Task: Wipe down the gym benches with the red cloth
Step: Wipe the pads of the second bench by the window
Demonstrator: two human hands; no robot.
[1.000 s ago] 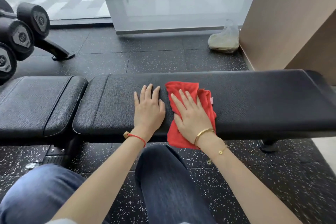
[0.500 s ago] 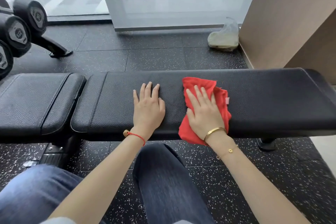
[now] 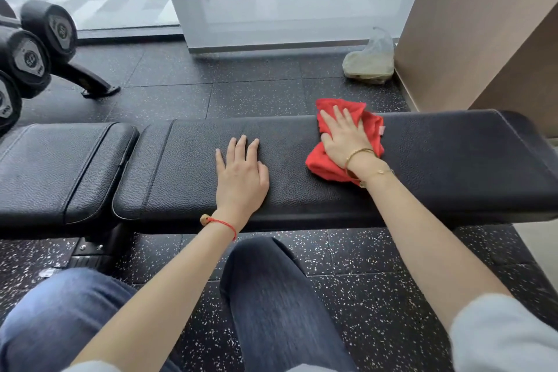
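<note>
Red cloth [image 3: 320, 160], crumpled, on the black padded worktop [image 3: 453, 160] toward its far edge; right hand [image 3: 344, 137] pressed flat on it, fingers extended. Left hand [image 3: 241, 174] flat on the padding, holding nothing.

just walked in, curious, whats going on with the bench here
A person is wiping a black padded gym bench with a crumpled red cloth. The right hand presses the cloth flat near the pad's far edge, right of centre. The left hand rests flat on the bare pad, apart from the cloth.
</note>
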